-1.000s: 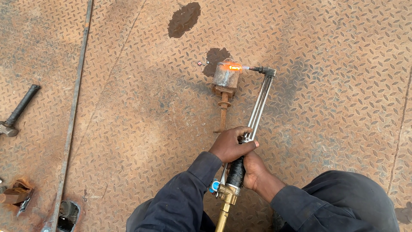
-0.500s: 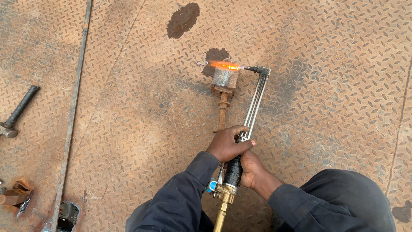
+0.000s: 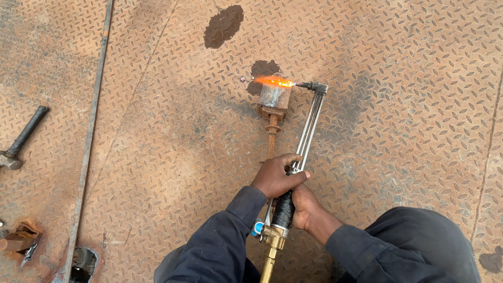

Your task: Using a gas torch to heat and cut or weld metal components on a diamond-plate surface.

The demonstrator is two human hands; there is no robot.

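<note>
Over at the far left of the frame we have a hammer (image 3: 21, 140) lying idle on the rusty chequered steel floor (image 3: 146, 157), and a thin rod (image 3: 89, 141) running from the top edge down toward the lower left, where some rusty scrap (image 3: 18, 241) sits at the edge. None of that is in play.

Toward the centre, our left hand (image 3: 275, 175) is clenched over the steel tubes of the cutting torch (image 3: 306, 131), just above the black handle, while our right hand (image 3: 304, 207) is wrapped tight around that handle from below. Both grips are closed firm on the torch, with the brass fitting (image 3: 272, 241) and a small blue valve knob (image 3: 257, 228) showing beneath them in the lower middle.

Above our hands, in the upper middle, the rusty cylinder part (image 3: 273, 97) rests on the floor with its stem (image 3: 271, 139) pointing down the frame toward us. The torch head (image 3: 317, 87) sits just right of it, and the orange flame (image 3: 273, 81) plays leftward across the cylinder's top edge. A dark stain (image 3: 222, 26) lies well above.

We judge the step in hand to be heating or cutting at the cylinder's top rim. Next, it seems, we need steady hands, the flame kept on one line, and slow travel across the metal.
</note>
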